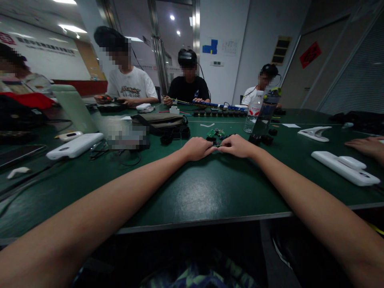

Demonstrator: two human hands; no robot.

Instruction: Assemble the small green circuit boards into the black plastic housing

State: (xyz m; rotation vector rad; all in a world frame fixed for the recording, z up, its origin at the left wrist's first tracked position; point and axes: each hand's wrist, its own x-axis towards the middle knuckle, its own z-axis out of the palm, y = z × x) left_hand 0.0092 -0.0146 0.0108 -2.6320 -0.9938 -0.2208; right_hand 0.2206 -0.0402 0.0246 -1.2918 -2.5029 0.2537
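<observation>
Well back from the tabletop's [192, 196] near edge, the small piece [216, 145] pinched between the left hand [198, 149] and the right hand [237, 146] is mostly hidden and too small to tell. Toward the near left corner, itself out of view, a dark flat device [21, 155] is cut off; farther in, a pale bundle [120, 132] is blurred. A co-worker's hand [367, 147] is cut off toward the right
</observation>
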